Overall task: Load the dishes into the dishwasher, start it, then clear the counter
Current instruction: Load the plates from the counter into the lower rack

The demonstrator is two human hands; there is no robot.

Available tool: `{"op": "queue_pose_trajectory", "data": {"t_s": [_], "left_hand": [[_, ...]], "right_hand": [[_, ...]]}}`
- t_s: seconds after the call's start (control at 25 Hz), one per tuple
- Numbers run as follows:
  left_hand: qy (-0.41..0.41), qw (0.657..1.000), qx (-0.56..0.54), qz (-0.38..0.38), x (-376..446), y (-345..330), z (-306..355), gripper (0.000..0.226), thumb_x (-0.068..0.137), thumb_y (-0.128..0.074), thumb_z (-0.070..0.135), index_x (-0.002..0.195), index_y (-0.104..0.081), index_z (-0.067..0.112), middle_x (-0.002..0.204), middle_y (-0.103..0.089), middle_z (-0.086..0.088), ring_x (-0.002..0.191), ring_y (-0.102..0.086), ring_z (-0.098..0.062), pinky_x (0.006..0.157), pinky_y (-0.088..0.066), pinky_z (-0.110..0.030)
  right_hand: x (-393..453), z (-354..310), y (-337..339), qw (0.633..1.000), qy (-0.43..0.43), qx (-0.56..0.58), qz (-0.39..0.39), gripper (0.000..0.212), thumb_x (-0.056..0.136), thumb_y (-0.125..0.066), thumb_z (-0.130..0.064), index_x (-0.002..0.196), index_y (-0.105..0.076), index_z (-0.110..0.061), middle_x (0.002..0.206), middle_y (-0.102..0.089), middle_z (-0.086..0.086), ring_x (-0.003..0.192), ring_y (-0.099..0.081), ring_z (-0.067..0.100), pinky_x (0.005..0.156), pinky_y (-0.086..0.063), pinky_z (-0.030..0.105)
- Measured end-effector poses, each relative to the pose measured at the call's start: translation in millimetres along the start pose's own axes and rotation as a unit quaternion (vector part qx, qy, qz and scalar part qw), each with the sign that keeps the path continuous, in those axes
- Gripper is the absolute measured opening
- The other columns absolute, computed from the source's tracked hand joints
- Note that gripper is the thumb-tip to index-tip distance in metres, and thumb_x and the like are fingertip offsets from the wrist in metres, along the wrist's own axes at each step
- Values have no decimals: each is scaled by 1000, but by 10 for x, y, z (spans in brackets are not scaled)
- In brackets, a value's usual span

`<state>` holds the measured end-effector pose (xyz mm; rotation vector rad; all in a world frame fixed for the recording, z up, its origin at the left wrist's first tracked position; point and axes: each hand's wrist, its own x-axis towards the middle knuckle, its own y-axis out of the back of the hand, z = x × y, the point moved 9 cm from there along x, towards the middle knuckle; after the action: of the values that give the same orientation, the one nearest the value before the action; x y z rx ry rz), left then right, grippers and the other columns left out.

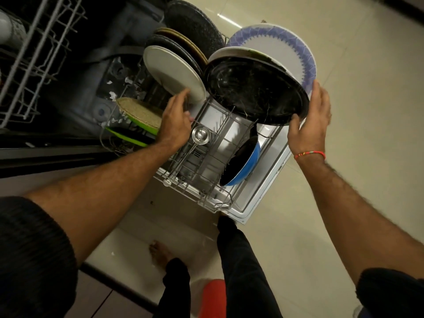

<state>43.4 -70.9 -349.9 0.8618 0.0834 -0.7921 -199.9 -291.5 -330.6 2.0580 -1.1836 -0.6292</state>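
Observation:
The dishwasher's lower rack (pixel 213 203) is pulled out over the open door (pixel 270 187). My right hand (pixel 309 125) grips the edge of a black plate (pixel 254 90) standing in the rack; a white plate and a blue-patterned plate (pixel 275 47) lean behind it. My left hand (pixel 176 118) touches the lower rim of a white plate (pixel 172 72), which stands in front of several dark plates (pixel 183 49). A steel ladle (pixel 200 134) lies in the rack between my hands. A blue pan (pixel 246 164) stands on edge near the rack's front right.
Green dishes and a woven mat (pixel 140 113) sit at the rack's left. The upper rack (pixel 29 60) is pulled out at the top left. My legs and a bare foot (pixel 158 251) stand on the tiled floor by the door's corner. A red object (pixel 213 297) is on the floor.

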Motion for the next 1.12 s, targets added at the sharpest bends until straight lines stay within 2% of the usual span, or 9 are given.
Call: {"op": "queue_pose_trajectory", "data": {"t_s": [0.12, 0.24, 0.32, 0.4, 0.52, 0.68, 0.76, 0.96, 1.12], "left_hand": [[-2, 1000, 11, 9, -314, 69, -241, 51, 100, -52, 5, 149, -43, 20, 151, -40, -3, 114, -61, -19, 90, -57, -27], [17, 1000, -3, 21, -651, 128, -437, 50, 100, -54, 7, 147, -45, 21, 152, -38, -4, 112, -61, -19, 80, -54, -17], [22, 999, -17, 30, -913, 153, -524, 52, 100, -53, 5, 148, -43, 21, 155, -34, -6, 106, -61, -16, 72, -50, -7], [20, 999, -24, 33, -1157, 157, -572, 56, 99, -54, 5, 151, -39, 22, 158, -26, -6, 111, -58, -18, 79, -48, -4], [37, 999, -7, 38, -1544, 126, -705, 63, 99, -57, 10, 155, -32, 23, 163, -13, -6, 138, -40, -24, 108, -38, -27], [59, 997, -29, 50, -2070, 10, -841, 65, 98, -61, 16, 155, -31, 24, 164, -7, -7, 145, -23, -24, 110, -28, -31], [71, 995, -26, 62, -2367, -36, -926, 69, 96, -65, 19, 155, -30, 24, 163, -8, -8, 142, -25, -28, 109, -30, -33], [77, 994, -8, 83, -2953, -248, -881, 78, 91, -71, 29, 154, -25, 28, 162, -10, -9, 132, -35, -31, 111, -37, -55], [110, 991, 33, 71, -3126, -649, -782, 68, 96, -63, 35, 154, -29, 28, 164, -4, -7, 140, -31, -35, 111, -36, -58]], "right_hand": [[-292, -268, 101, 998, 20, 28, 57, 78, 76, -52, 7, 150, -34, -11, 149, -33, 15, 136, -25, 13, 113, -7, 9], [-599, -446, -28, 998, 32, 47, 36, 74, 74, -53, 11, 145, -42, -9, 142, -39, 18, 128, -26, 5, 109, -7, 4], [-769, -477, -176, 998, 44, 42, 4, 68, 77, -52, 8, 142, -46, -10, 138, -42, 15, 128, -33, 11, 110, -12, 7], [-911, -502, -330, 997, 57, 32, -42, 64, 80, -49, 5, 140, -48, -15, 137, -44, 11, 129, -39, 21, 112, -21, 18], [-1168, -618, -580, 989, 97, 8, -113, 62, 81, -49, 4, 138, -49, -19, 137, -44, 10, 129, -40, 25, 112, -26, 27], [-1510, -650, -590, 986, 99, 23, -130, 59, 83, -48, 6, 136, -51, -21, 137, -44, 8, 129, -40, 24, 111, -29, 28], [-1681, -623, -493, 986, 99, 25, -134, 59, 82, -48, 8, 135, -52, -19, 136, -45, 10, 129, -41, 25, 111, -31, 28], [-1876, -509, 1, 972, 161, -49, -164, 62, 81, -49, 11, 137, -51, -16, 136, -45, 10, 130, -41, 24, 115, -27, 27], [-1601, -203, 66, 946, 194, -119, -232, 62, 83, -50, 10, 139, -47, -15, 137, -41, 10, 131, -38, 26, 114, -24, 27]]}}
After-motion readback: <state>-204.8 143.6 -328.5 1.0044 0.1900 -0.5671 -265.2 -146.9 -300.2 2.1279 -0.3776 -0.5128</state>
